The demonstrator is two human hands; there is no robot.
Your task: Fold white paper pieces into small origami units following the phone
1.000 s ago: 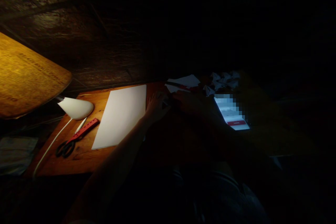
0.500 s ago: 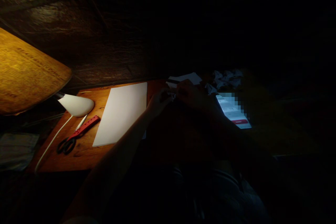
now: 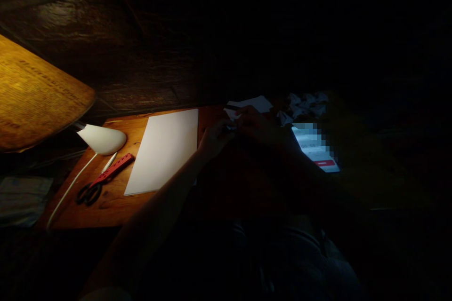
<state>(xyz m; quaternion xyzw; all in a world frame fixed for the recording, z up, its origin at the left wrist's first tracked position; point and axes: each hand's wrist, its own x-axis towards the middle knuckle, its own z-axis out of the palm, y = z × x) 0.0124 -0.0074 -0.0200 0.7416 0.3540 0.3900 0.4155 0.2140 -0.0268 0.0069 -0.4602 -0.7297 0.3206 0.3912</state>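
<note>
Up comes the right hand [image 3: 254,126] since the earlier frame, now covering more of the loose paper [image 3: 260,102]! It and the left hand [image 3: 213,138] pinch a small pale piece [image 3: 231,127] between them, just this side of that paper, a two-sided hold that probably steadies it. Scissors [image 3: 108,175] lie left on the table [image 3: 109,216], likely parked to leave room; the phone [image 3: 312,145] glows at right.

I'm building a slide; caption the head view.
In dim light, left hand and right hand meet at a pale piece, between white paper and a glowing phone.
</note>
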